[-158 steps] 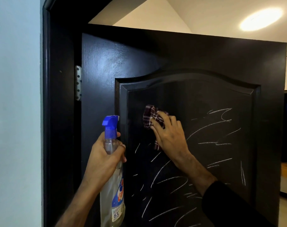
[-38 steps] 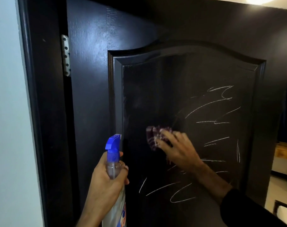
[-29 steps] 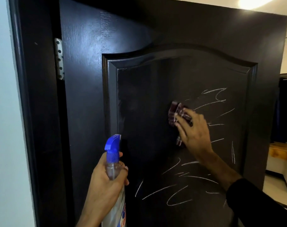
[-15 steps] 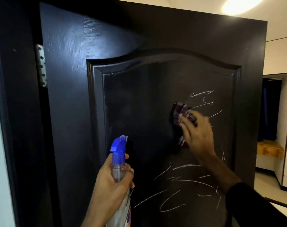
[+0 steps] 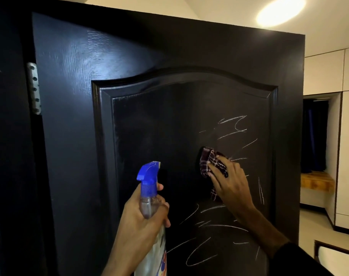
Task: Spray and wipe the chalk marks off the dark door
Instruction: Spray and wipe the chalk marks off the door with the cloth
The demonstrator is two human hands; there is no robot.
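Observation:
The dark door [image 5: 74,136] stands open in front of me, with a raised arched panel. White chalk marks [image 5: 232,128] scrawl over the panel's right side, and more chalk strokes [image 5: 201,253] run below. The panel's left half shows only a faint smear. My right hand [image 5: 229,186] presses a dark checked cloth [image 5: 209,162] flat against the panel, just left of the marks. My left hand [image 5: 143,218] grips the neck of a clear spray bottle [image 5: 149,200] with a blue trigger head, held upright in front of the panel's lower left.
A metal hinge [image 5: 34,88] joins the door to the dark frame [image 5: 8,156] on the left. Past the door's right edge lie a pale floor [image 5: 317,230], a wooden bench [image 5: 317,183] and a dark doorway. A ceiling light [image 5: 281,10] glows above.
My right hand has slid the cloth from the panel's lower middle up and right into the chalk marks, erasing strokes on the left side. The bottle stays held in my left hand.

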